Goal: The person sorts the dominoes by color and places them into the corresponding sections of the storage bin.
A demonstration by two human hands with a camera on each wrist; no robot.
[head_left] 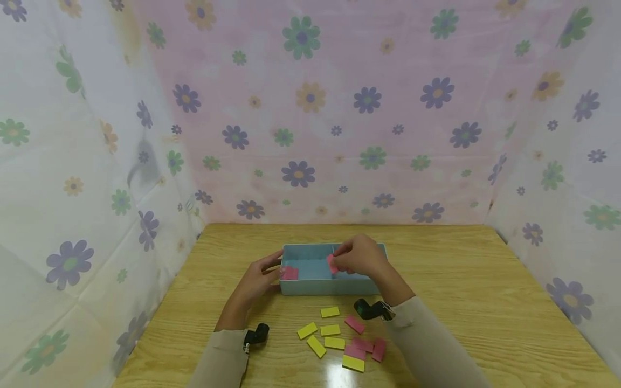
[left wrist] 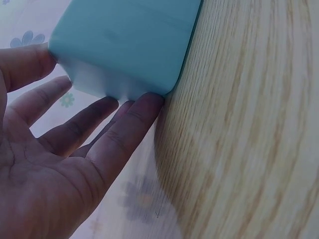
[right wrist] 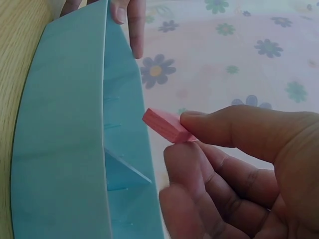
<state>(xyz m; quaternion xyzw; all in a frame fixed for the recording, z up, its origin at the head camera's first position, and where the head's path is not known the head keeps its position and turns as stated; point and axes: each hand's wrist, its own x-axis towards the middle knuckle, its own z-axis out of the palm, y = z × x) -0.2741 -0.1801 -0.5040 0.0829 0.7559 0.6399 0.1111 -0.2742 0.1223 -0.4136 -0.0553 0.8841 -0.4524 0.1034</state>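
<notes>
A light blue box point(head_left: 305, 287) with a divider stands on the wooden table. My left hand point(head_left: 255, 280) is at its left end; in the left wrist view the spread, fairly straight fingers point(left wrist: 119, 139) touch the end wall. Between thumb and fingertips, my right hand point(head_left: 361, 256) pinches a small pink block point(right wrist: 167, 124) above the box, near the divider point(right wrist: 127, 165). Pink pieces point(head_left: 289, 273) lie in the left corner of the larger compartment. The right hand partly hides the smaller right compartment.
Several yellow blocks point(head_left: 333, 343) and several pink blocks point(head_left: 354, 324) lie scattered on the table point(head_left: 451, 280) in front of the box, some touching or overlapping. Flower-patterned cloth point(head_left: 310, 134) encloses the table at the back and both sides.
</notes>
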